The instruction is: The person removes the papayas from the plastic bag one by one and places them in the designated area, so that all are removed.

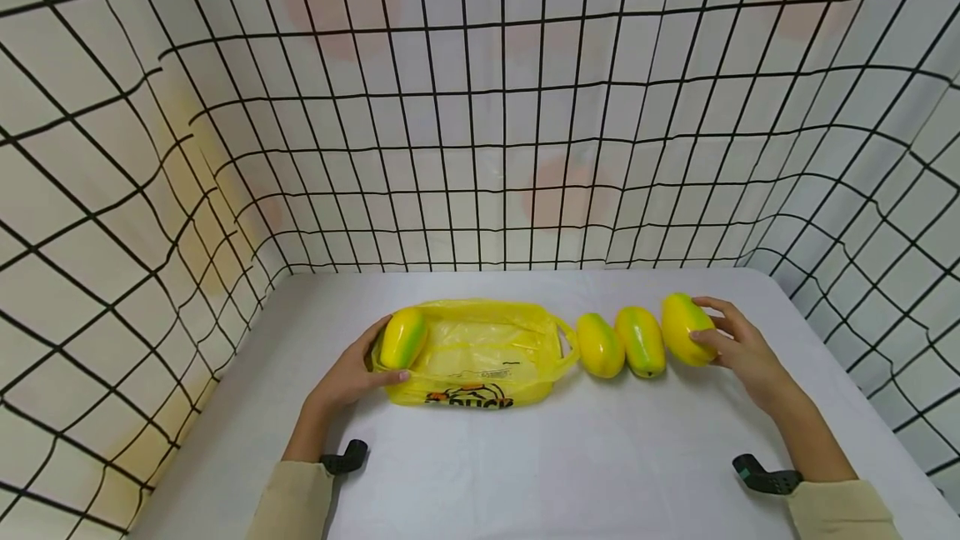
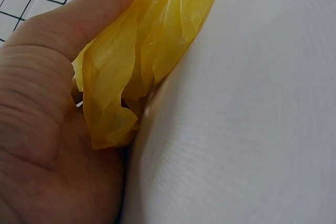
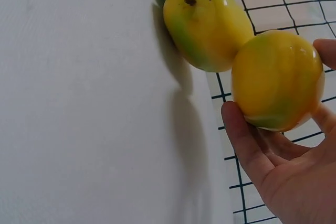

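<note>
One yellow-green fruit sits in the grip of the right hand, thumb and fingers wrapped round it, lower right of the head frame. The left hand, lower left, has its grip clamped on the left end of a yellow plastic bag, where another fruit lies. Two more fruits sit side by side between the bag and the held one. White bench underneath, gridded backdrop up top.
</note>
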`<state>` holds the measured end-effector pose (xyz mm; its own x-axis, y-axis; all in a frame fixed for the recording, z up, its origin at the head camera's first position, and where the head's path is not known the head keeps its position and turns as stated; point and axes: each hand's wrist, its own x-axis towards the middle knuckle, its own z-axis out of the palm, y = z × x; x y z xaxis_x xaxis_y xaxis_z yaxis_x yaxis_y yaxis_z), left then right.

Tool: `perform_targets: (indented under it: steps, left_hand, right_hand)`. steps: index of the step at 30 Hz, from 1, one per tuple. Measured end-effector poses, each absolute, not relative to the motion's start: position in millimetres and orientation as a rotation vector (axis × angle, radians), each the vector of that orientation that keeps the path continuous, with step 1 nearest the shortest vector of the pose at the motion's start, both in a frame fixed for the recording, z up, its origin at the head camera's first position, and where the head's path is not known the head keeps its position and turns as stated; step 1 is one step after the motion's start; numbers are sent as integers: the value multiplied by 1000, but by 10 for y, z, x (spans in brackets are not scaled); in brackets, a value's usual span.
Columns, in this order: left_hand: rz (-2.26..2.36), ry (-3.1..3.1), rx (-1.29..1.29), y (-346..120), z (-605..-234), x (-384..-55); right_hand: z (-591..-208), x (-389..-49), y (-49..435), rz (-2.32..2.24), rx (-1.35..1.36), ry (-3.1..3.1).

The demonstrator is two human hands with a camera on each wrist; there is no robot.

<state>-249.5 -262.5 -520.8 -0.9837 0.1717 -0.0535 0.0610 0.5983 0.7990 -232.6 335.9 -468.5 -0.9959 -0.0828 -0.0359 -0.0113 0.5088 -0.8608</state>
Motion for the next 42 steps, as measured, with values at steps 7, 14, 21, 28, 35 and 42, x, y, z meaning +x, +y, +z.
perform_targets:
  steps: [7, 14, 21, 28, 35, 42]
  left_hand:
    - [1321, 2709, 207, -2625, -5191, -2495]
    - [1309, 2715, 214, -2634, -5186, -2490]
    - [1329, 2709, 206, -2638, -5167, -2481]
    - [1325, 2716, 204, -2629, -5192, -2479]
    - [1316, 2732, 225, -2609, -5184, -2466]
    - [1321, 2727, 206, -2616, -5171, -2458]
  right_hand:
    - [-4699, -2317, 3367, -1496, -61, 2653]
    - [-4732, -2308, 3376, -1477, -38, 2637]
    - [-4774, -2321, 3378, -1439, -6, 2648]
    - [-4815, -2347, 3398, -1405, 8, 2675]
    - [-4834, -2328, 3380, -1384, 33, 2658]
    - [-4831, -2312, 3357, -1389, 23, 2637]
